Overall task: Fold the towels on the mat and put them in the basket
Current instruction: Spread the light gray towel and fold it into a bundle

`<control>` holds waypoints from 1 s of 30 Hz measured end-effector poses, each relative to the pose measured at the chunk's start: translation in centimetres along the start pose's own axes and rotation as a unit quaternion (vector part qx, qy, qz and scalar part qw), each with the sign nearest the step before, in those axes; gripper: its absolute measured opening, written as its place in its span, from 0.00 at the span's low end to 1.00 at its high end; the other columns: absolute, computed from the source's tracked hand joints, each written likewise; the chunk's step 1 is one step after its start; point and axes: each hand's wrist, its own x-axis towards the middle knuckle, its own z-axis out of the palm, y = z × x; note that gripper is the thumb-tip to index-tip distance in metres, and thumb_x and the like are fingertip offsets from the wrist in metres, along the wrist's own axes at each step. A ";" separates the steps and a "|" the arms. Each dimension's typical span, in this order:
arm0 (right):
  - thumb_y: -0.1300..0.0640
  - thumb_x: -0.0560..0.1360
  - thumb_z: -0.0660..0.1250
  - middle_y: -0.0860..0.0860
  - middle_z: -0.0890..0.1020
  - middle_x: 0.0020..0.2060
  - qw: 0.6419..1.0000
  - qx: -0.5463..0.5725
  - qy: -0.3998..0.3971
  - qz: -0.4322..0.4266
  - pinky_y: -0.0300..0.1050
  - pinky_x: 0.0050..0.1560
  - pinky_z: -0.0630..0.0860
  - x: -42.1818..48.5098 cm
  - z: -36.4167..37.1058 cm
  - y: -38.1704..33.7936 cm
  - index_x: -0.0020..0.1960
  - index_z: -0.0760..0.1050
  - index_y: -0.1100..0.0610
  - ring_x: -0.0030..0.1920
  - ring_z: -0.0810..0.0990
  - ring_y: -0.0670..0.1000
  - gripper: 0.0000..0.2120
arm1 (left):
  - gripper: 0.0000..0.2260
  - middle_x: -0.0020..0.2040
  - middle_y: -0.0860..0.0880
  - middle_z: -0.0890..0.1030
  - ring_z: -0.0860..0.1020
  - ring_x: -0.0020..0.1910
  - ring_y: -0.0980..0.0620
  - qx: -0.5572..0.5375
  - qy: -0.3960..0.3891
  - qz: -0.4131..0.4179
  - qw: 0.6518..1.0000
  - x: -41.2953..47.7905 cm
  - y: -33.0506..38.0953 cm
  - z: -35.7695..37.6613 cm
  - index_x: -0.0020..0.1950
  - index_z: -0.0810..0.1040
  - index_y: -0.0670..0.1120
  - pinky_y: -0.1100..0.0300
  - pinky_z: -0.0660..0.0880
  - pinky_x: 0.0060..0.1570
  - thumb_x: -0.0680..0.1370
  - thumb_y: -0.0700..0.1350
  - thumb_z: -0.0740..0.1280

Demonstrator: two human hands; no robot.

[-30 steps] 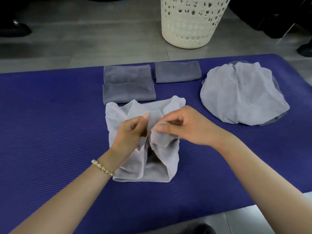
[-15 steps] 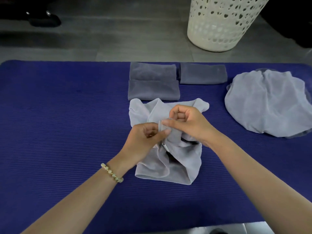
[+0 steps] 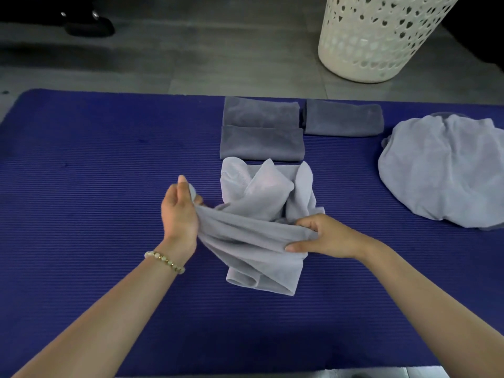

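1. Since half a second ago the two hands have parted; a band of the pale towel (image 3: 261, 230) now stretches between them, its long axis across the frame's centre.
2. The blue mat (image 3: 95, 186) carries it; folded grey towels (image 3: 261, 132) lie above, the basket (image 3: 381, 36) upper right.
3. The left hand (image 3: 178, 214) clenches the band's left end.
4. The right hand (image 3: 324, 237) pinches its right end, nearer the basket.
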 end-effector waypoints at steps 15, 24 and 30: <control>0.45 0.68 0.74 0.48 0.76 0.30 0.992 0.003 0.097 -0.078 0.32 0.39 0.68 3.4 2.7 -1.0 0.34 0.78 0.57 0.33 0.71 0.47 0.16 | 0.31 0.31 0.48 0.77 0.74 0.33 0.51 0.531 -0.369 -0.010 0.763 -1.3 -5.1 -0.4 0.37 0.78 0.43 0.59 0.68 0.38 0.81 0.63 0.46; 0.44 0.75 0.67 0.44 0.74 0.61 0.954 0.094 0.255 0.124 0.37 0.58 0.64 1.7 -0.1 6.9 0.63 0.74 0.51 0.60 0.70 0.42 0.20 | 0.16 0.51 0.52 0.79 0.77 0.52 0.53 0.350 -0.247 0.002 0.903 1.3 -8.0 2.3 0.63 0.75 0.45 0.64 0.68 0.46 0.81 0.53 0.59; 0.38 0.75 0.63 0.47 0.79 0.53 0.951 0.154 0.144 0.227 0.42 0.55 0.75 0.7 0.1 9.3 0.56 0.77 0.52 0.53 0.77 0.45 0.20 | 0.12 0.40 0.54 0.77 0.76 0.42 0.54 0.388 -0.253 -0.024 0.886 3.0 -8.9 4.6 0.49 0.74 0.46 0.69 0.68 0.37 0.81 0.55 0.59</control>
